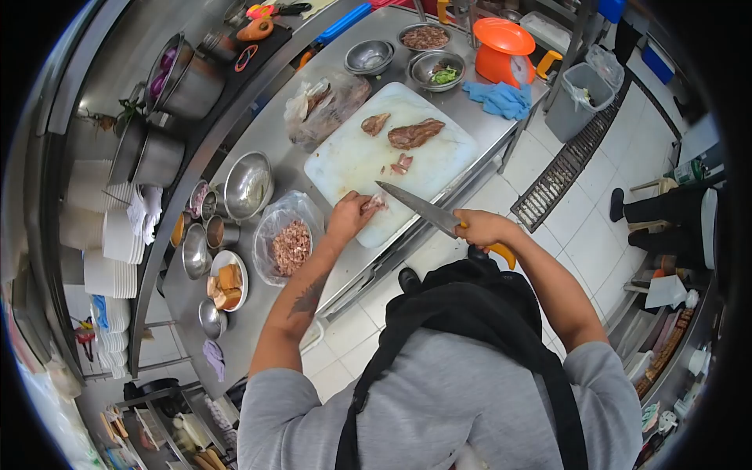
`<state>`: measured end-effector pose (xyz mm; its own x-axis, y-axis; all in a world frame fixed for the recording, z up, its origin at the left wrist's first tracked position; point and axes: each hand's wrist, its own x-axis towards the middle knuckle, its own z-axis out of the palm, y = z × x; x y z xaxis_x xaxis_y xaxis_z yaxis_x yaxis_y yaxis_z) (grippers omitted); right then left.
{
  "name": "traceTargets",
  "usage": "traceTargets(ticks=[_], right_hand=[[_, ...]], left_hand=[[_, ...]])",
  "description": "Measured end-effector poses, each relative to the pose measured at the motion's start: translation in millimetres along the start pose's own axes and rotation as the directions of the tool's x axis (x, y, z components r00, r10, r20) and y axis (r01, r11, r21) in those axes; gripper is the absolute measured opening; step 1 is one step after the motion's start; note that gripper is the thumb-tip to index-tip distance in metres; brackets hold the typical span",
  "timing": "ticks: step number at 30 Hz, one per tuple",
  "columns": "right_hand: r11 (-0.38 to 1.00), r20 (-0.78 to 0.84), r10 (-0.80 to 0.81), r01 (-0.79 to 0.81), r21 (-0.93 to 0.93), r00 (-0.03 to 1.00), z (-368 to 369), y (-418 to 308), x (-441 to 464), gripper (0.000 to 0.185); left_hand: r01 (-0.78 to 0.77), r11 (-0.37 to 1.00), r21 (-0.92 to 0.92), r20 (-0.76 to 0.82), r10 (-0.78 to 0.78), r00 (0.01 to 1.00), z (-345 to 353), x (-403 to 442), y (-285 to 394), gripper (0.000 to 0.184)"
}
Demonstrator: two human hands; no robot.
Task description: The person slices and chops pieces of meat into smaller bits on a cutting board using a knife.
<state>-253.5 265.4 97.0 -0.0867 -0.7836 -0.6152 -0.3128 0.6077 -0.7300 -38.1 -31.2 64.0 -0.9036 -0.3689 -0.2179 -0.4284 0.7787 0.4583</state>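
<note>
**Knife and meat scrap, seen from across the kitchen**

So the chef's knife (419,210) sits at the board's near edge, long axis slanting, tip pointing forward-left, yellow handle toward the body. Looks stiff, moderately heavy; grab the handle only. Right hand (482,227) is wrapped round it. Left hand (350,215), apart from the right, pinches a meat scrap (376,204) on the cutting board (345,160): probably light, soft, slippery. Bigger meat chunk (416,134) lies farther up, bagged chopped meat (291,247) left on the tabletop (348,262).

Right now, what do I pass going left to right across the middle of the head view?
Stack of white dishes, white plate of food, plastic bag of chopped meat, left hand, right hand, person in dark trousers.
</note>
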Motion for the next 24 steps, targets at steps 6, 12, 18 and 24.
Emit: traceTargets(ticks=[6, 12, 18, 24], right_hand=[[0.994, -0.157, 0.035, -0.05, -0.092, 0.987, 15.6, -19.1, 7.6, 0.041], [0.987, -0.121, 0.023, -0.041, -0.153, 0.992, 12.8, -32.4, 16.1, 0.039], [0.98, -0.125, 0.041, -0.064, -0.186, 0.991, 14.0, -38.0, 23.1, 0.036], [0.964, -0.162, 0.037, -0.078, -0.255, 0.986, 10.7, -41.2, 22.4, 0.034]], left_hand=[[0.144, 0.989, 0.025, -0.507, -0.111, 0.855, 25.2, -30.1, -12.0, 0.043], [0.305, 0.946, -0.111, -0.422, -0.322, 0.847, 39.4, -48.5, -17.7, 0.019], [0.219, 0.927, -0.303, -0.531, -0.355, 0.769, 29.7, -7.1, -22.2, 0.019], [-0.079, 0.983, -0.166, -0.429, 0.001, 0.903, 21.2, 0.5, 1.3, 0.032]])
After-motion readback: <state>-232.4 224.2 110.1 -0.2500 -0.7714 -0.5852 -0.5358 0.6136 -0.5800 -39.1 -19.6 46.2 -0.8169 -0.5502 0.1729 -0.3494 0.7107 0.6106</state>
